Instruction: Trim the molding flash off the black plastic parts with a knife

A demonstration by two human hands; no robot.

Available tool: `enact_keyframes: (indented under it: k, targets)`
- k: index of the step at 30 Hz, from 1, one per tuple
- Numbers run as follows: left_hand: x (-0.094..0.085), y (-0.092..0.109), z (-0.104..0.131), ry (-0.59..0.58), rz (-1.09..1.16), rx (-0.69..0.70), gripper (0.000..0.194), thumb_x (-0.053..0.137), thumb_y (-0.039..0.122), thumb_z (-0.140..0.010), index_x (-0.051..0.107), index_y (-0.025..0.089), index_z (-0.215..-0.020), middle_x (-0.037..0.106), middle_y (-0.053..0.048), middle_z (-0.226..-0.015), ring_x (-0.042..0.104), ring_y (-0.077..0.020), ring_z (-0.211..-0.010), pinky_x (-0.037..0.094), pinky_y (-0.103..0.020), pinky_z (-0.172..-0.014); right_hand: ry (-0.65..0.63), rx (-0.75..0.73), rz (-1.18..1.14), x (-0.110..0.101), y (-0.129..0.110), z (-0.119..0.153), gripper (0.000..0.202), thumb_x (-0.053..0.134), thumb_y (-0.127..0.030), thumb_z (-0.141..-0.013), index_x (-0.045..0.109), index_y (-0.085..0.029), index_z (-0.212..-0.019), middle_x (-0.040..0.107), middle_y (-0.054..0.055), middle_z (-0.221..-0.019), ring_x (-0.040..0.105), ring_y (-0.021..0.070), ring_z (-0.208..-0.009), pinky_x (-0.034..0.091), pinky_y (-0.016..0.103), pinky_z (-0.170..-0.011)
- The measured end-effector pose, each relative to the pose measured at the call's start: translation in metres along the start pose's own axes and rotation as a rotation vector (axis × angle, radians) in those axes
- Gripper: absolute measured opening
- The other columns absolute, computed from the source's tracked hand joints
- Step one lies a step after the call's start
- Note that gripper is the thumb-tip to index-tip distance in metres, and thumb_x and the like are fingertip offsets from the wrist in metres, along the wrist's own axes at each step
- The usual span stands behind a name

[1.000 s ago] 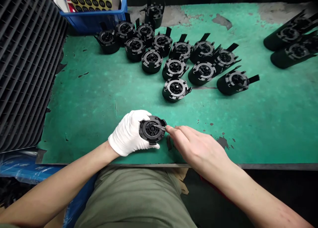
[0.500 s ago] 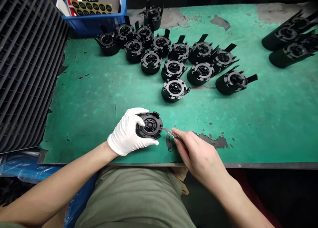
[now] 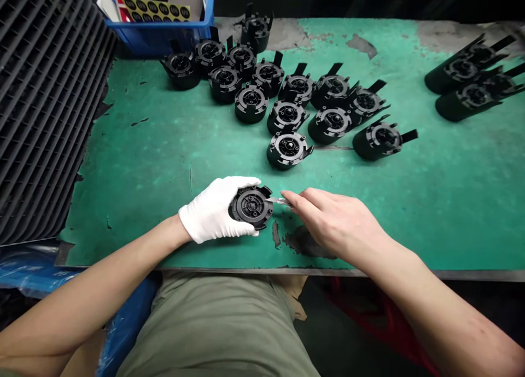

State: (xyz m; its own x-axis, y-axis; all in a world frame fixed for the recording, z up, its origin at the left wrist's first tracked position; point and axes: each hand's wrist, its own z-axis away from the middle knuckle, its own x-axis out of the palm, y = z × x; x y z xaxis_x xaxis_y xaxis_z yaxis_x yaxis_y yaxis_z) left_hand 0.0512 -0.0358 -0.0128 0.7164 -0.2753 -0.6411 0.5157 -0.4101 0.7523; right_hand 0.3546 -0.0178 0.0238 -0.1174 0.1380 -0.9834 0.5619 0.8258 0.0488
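A round black plastic part (image 3: 251,206) with ribs and tabs on its face is gripped by my left hand (image 3: 219,210), which wears a white glove. Thumb and fingers wrap its left side and lower rim. My bare right hand (image 3: 332,215) is closed on a thin knife (image 3: 277,201) with a pointed metal blade. The blade's tip lies at the right upper rim of the part; whether it touches cannot be made out. Behind my hands stand several black cylindrical housings (image 3: 290,150) with similar ribbed tops and upright tabs.
A worn green mat (image 3: 164,147) covers the bench. At the back left stands a blue bin (image 3: 164,38) with a sticker sheet (image 3: 156,9). A stack of black ribbed trays (image 3: 45,125) rises at the left edge. More black housings (image 3: 463,100) stand at the far right.
My left hand has shifted its hold, its fingers now further round the part, which has turned. The knife has swung to nearly level and sits higher on the rim.
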Motion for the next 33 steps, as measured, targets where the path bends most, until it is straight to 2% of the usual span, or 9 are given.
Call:
enact_keyframes:
  k: [3,10,16,33]
  targets:
    - [0.0,-0.003,0.0,0.003,-0.024,0.033,0.094,0.097,0.062,-0.069,0.058,0.02,-0.145,0.07,-0.016,-0.142,0.07,-0.0368,-0.13,0.056,-0.05,-0.117,0.001,-0.037,0.015,0.002,0.001,-0.003,0.038,0.05,-0.007,-0.102,0.058,-0.011,-0.14,0.063,0.003,-0.088,0.052,0.0166,-0.07,0.034,0.031,-0.061]
    - [0.002,-0.004,0.0,0.006,-0.044,0.069,0.093,0.095,0.063,-0.071,0.058,0.017,-0.143,0.071,-0.017,-0.14,0.07,-0.0363,-0.129,0.056,-0.049,-0.116,-0.002,-0.106,0.013,0.0,0.007,-0.008,0.039,0.05,-0.005,-0.099,0.056,-0.012,-0.137,0.061,0.001,-0.087,0.05,0.0159,-0.068,0.031,0.03,-0.06]
    - [0.001,-0.005,0.0,0.007,-0.049,0.073,0.092,0.093,0.064,-0.073,0.057,0.018,-0.144,0.071,-0.017,-0.14,0.07,-0.0366,-0.129,0.056,-0.05,-0.115,-0.024,-0.172,0.05,-0.005,0.012,-0.012,0.046,0.045,0.003,-0.092,0.054,-0.008,-0.136,0.06,0.002,-0.085,0.051,0.0169,-0.069,0.03,0.03,-0.059]
    - [0.0,-0.004,-0.001,-0.003,-0.057,0.083,0.09,0.093,0.063,-0.074,0.056,0.018,-0.143,0.071,-0.016,-0.137,0.071,-0.0347,-0.128,0.056,-0.048,-0.113,-0.034,-0.231,0.054,-0.008,0.016,-0.011,0.044,0.043,0.004,-0.096,0.054,-0.005,-0.137,0.06,0.003,-0.086,0.051,0.0176,-0.072,0.033,0.031,-0.059]
